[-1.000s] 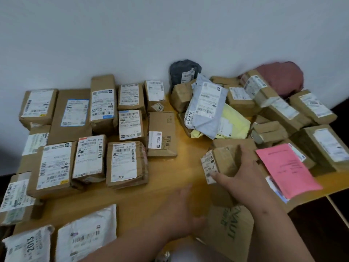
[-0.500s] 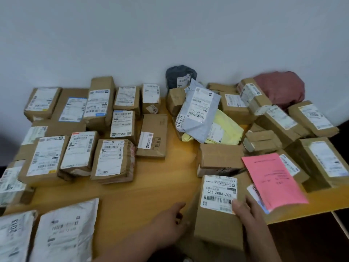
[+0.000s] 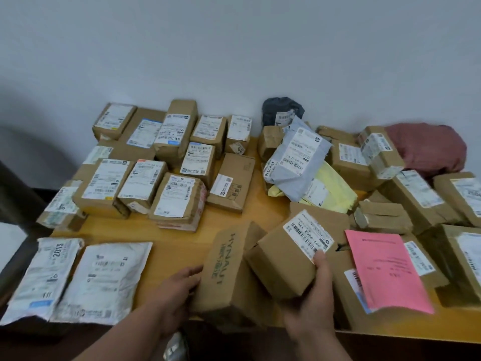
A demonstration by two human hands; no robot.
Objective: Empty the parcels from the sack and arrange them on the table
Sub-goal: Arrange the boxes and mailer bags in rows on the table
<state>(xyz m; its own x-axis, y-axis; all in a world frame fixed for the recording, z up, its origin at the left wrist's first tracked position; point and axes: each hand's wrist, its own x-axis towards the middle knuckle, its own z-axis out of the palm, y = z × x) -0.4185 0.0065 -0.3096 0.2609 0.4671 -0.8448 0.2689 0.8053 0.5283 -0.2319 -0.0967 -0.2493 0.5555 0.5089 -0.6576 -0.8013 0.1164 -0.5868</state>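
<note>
My right hand [image 3: 312, 303] grips a small brown box with a white barcode label [image 3: 286, 256], tilted above the table's front edge. My left hand [image 3: 177, 290] holds the left side of a brown box printed HYNAUT [image 3: 226, 269], which stands beside the labelled box and touches it. The wooden table [image 3: 177, 246] carries neat rows of brown labelled parcels [image 3: 145, 162] at the left and a loose heap of parcels [image 3: 364, 162] at the right. No sack is in view.
Two white padded mailers [image 3: 78, 277] lie at the front left. A pink envelope [image 3: 385, 269] rests on boxes at the front right. A grey mailer [image 3: 296, 155] over a yellow one [image 3: 330, 188], a dark bag [image 3: 281, 110] and a maroon bag [image 3: 429, 147] sit near the wall.
The labelled box has been lifted and tilted in my right hand. The HYNAUT box, earlier lying under it, now stands exposed with my left hand on its side.
</note>
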